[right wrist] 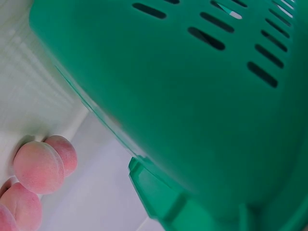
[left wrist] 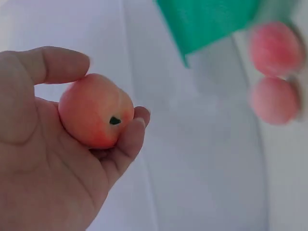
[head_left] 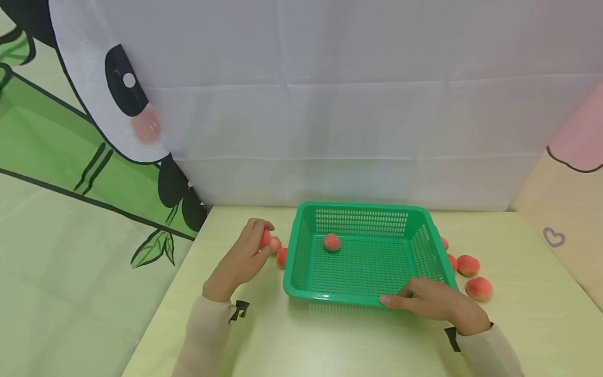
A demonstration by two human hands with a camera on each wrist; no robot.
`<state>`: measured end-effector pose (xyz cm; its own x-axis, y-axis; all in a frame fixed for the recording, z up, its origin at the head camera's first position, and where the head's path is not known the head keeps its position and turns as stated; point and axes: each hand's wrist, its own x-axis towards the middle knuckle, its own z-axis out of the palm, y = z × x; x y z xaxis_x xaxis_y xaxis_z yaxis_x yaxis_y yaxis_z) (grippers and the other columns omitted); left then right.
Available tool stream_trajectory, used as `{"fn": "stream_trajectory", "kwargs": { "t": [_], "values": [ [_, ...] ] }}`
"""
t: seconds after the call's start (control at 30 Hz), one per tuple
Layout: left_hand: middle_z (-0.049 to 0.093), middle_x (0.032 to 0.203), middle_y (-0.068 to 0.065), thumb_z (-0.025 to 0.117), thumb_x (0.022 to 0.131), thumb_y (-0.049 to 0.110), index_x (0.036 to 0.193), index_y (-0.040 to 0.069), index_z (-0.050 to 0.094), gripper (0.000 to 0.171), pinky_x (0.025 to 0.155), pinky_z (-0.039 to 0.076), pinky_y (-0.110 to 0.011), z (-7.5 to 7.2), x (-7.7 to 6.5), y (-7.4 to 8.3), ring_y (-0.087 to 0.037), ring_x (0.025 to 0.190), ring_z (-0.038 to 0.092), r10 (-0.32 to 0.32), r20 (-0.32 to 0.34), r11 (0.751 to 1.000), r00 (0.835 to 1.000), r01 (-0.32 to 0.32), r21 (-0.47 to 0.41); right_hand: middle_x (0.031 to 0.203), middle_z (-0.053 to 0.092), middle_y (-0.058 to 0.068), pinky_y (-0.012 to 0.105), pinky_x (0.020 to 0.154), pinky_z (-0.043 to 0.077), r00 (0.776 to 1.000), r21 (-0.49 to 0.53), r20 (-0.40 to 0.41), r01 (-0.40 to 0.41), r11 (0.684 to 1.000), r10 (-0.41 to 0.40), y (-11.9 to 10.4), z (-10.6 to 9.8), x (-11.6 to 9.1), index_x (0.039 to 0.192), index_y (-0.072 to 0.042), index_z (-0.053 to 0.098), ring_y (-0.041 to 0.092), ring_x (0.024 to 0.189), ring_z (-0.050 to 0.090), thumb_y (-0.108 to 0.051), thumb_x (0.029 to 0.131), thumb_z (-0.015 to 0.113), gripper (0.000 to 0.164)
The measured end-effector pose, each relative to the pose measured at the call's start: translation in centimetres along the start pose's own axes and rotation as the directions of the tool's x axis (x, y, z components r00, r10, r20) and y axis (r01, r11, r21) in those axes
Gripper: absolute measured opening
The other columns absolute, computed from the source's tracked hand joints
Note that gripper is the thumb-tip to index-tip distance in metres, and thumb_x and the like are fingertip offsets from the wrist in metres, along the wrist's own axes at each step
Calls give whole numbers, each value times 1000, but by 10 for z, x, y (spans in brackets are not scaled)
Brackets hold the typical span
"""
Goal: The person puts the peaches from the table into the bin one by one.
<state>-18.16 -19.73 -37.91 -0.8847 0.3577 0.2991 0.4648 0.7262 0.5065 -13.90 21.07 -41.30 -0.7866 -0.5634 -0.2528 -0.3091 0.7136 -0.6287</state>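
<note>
My left hand (head_left: pixel 241 262) holds a peach (left wrist: pixel 96 110) between thumb and curled fingers, to the left of a green plastic basket (head_left: pixel 330 298). The left wrist view shows the peach's dark stem spot facing out. One peach (head_left: pixel 332 242) lies inside the basket, toward its left side. With the thumb over the front rim near the right corner, my right hand (head_left: pixel 431 299) grips the basket; its other fingers are partly hidden. In the right wrist view the basket's slotted wall (right wrist: pixel 159 86) fills most of the picture.
Two peaches, one of them an orange-red peach (head_left: pixel 281 258), lie between the left hand and the basket. Several more sit just right of the basket, among them a larger peach (head_left: pixel 479 289). A pale wall cloth (head_left: pixel 358 131) hangs behind the light yellow table (head_left: pixel 306 345).
</note>
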Motion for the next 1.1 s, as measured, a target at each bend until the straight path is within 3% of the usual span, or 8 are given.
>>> {"fn": "stream_trajectory", "kwargs": {
  "t": [0.13,0.27,0.43,0.6,0.7,0.87,0.97,1.1],
  "values": [
    [35,123,-5,56,94,15,123,9,49,30,81,51,-32,-13,14,26,-17,99,50,117,-19,993,993,-117,-27,90,71,-7,40,70,51,1000,0,-3,6,1000,-6,-1,0,-1,94,-16,78,13,82,63,-57,94,50,50],
    [35,118,-5,68,89,12,120,11,56,34,80,52,-31,-25,31,49,-19,106,47,241,-50,970,969,-242,-13,91,71,-5,41,71,51,1000,-1,-3,3,1000,-3,-3,0,0,93,-15,78,14,82,63,-57,93,50,50],
    [48,114,1,75,84,26,118,14,63,37,83,47,-30,-34,58,79,-13,101,46,374,-70,926,925,-368,86,95,71,-4,44,74,52,1000,-15,0,-21,1000,21,-4,-1,-1,95,-16,77,15,87,64,-59,93,50,51],
    [60,109,5,75,80,42,114,17,68,43,80,42,-31,-35,90,106,-13,95,47,453,-113,880,884,-422,218,96,70,-4,44,75,52,999,-29,-4,-41,999,41,-4,-1,-1,96,-15,77,14,89,63,-61,92,50,53],
    [60,108,6,75,82,40,115,16,67,42,79,44,-27,-28,109,117,-9,94,51,456,-61,882,888,-441,166,95,70,-5,43,74,52,999,-31,-3,-37,999,37,-4,0,0,95,-17,77,12,87,63,-61,92,50,52],
    [56,115,6,68,89,33,125,14,58,42,80,45,-22,0,138,122,-5,95,51,386,127,912,914,-399,93,95,70,-6,43,74,52,999,-21,5,-38,999,39,-4,-1,0,95,-17,77,12,87,63,-60,92,50,51],
    [54,117,8,64,88,31,128,15,55,43,80,44,-20,19,152,117,-4,96,50,299,213,937,930,-328,118,94,71,-6,43,74,52,1000,-15,5,-28,999,29,-3,-1,-1,95,-18,77,11,87,63,-59,92,50,49],
    [52,110,10,67,84,26,122,19,59,39,74,45,-22,45,164,106,-5,92,49,210,314,947,926,-272,169,91,71,-6,41,71,51,1000,-7,1,-9,1000,9,-4,-1,-1,93,-19,78,12,83,63,-58,93,51,47]
  ]
}}
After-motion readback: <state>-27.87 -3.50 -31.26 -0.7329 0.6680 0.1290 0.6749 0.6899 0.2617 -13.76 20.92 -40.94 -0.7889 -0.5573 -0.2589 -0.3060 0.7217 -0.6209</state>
